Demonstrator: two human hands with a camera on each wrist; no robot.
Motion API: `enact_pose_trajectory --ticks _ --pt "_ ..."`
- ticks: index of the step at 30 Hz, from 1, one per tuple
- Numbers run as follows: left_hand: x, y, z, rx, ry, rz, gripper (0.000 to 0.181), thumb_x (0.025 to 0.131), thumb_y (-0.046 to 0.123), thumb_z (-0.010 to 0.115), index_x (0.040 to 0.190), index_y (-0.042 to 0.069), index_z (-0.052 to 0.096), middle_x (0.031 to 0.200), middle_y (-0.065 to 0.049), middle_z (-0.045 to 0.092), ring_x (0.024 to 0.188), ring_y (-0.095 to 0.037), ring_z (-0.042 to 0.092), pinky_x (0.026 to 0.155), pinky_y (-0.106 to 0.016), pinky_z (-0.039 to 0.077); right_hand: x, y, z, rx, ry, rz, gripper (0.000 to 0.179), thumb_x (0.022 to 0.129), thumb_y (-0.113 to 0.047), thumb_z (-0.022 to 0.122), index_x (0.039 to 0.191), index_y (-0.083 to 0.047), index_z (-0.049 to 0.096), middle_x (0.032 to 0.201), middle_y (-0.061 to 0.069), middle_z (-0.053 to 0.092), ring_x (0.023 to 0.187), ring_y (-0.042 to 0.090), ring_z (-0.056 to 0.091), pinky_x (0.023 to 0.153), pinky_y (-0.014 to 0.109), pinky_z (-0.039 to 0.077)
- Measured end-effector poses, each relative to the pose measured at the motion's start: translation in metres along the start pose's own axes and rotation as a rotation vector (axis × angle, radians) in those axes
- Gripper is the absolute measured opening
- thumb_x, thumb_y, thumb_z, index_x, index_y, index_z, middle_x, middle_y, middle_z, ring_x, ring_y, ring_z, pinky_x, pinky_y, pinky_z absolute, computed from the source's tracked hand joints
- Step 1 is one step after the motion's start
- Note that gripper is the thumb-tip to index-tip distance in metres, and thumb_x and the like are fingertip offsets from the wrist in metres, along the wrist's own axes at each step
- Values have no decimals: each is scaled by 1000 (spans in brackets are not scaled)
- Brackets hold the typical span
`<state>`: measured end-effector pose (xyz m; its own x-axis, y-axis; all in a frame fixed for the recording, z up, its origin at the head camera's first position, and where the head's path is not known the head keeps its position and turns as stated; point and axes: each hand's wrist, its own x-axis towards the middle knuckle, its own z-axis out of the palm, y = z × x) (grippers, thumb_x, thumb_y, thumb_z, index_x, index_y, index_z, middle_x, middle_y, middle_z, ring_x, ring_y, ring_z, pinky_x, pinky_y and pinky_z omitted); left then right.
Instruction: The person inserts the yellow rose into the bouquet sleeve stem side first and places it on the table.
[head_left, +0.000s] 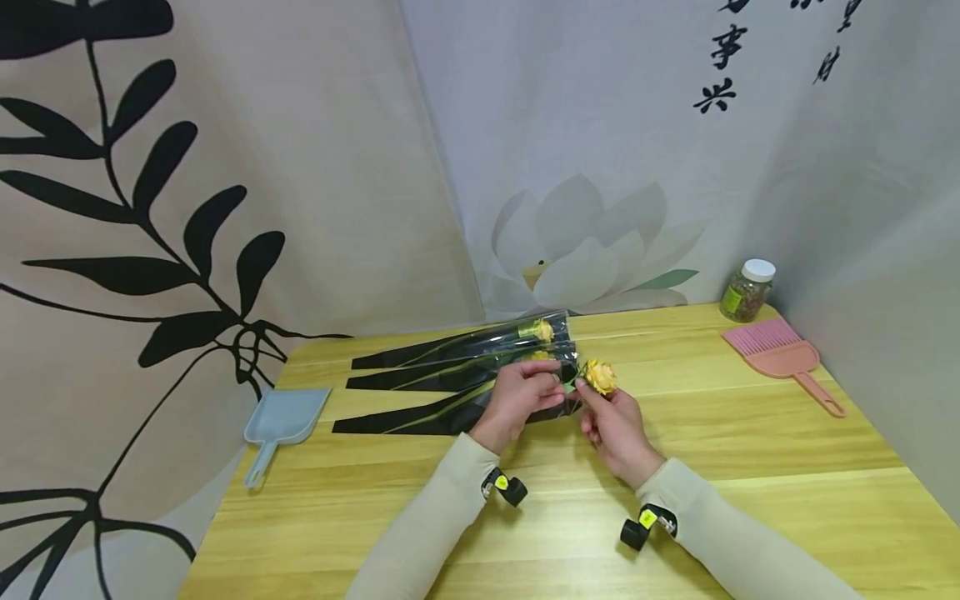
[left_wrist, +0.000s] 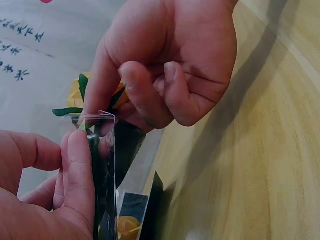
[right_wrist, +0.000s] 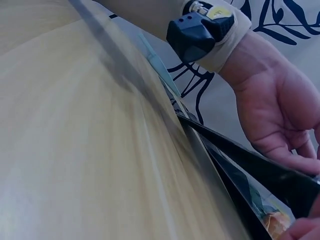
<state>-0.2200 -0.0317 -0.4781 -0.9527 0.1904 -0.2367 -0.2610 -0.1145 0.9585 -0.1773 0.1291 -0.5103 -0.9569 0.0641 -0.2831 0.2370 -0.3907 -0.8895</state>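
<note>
A yellow artificial flower (head_left: 601, 377) with green leaves pokes out of the open end of a black and clear flower sleeve (head_left: 420, 423), its stem running down inside. My left hand (head_left: 525, 398) pinches the sleeve close to its mouth; in the left wrist view the fingers (left_wrist: 80, 170) lie along the clear film. Just under the bloom, my right hand (head_left: 618, 429) pinches the flower, with a fingertip at the sleeve's rim and the other fingers curled. In the right wrist view the black sleeve (right_wrist: 260, 170) stretches toward the hands, while the right hand is mostly out of frame.
Behind the hands lie two more sleeved yellow flowers (head_left: 543, 330) on the wooden table (head_left: 547, 533). A blue dustpan (head_left: 285, 415) sits at the left edge. To the right are a pink brush and dustpan (head_left: 783, 358) and a white-lidded jar (head_left: 747, 292). Printed curtains hang behind.
</note>
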Motion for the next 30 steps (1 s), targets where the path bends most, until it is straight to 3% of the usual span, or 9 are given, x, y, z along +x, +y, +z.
enact_pose_trajectory --ticks 6,12,19,30 --pt "-1 -1 0 -2 6 -3 28 96 1 68 122 5 78 89 -8 76 74 -11 75 73 -26 66 -2 1 3 -21 45 -25 21 103 -25 72 109 -7 63 56 -9 52 45 3 47 41 17 37" --pt "-3 1 -1 -1 -15 15 29 97 1 67 123 3 77 93 -9 76 76 -11 75 75 -25 66 -1 1 3 -65 39 -30 18 102 -23 74 104 -7 65 52 -7 51 41 4 46 38 19 34" --pt "-4 3 2 9 -44 31 27 98 1 66 123 1 77 93 -11 77 76 -11 76 76 -26 66 3 2 2 -157 -10 -17 21 103 -17 70 115 0 67 53 -9 46 39 5 39 39 20 31" --pt "-3 0 -1 19 -52 1 28 99 2 66 124 3 77 87 -8 76 75 -11 76 75 -24 66 3 0 -2 -186 -68 47 21 104 -18 67 116 -2 63 53 -9 48 41 4 41 40 19 34"
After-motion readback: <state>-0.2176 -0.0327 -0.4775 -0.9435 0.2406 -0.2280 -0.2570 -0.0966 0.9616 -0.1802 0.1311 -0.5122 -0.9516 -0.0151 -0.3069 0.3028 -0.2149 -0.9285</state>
